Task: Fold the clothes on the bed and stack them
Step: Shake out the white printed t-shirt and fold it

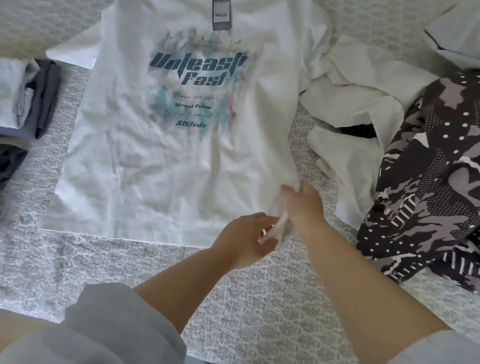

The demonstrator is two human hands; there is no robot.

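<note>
Partway, I'd judge — a folded stack (14, 100) of grey and dark items sits at the left edge of the bed (255, 306), but an unfolded white garment (355, 104) and a black-and-white patterned piece (437, 176) wait on the right. The white T-shirt (163, 151) lies flat mid-bed, print up, tag (221, 13) at the collar, lightly creased, not yet folded. My left hand (247, 237) and right hand (303, 206) both pinch its near right hem corner — bunched there.

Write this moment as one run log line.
stage: folding | white T-shirt: flat | left hand, right hand: gripping hem corner | folded stack: left
</note>
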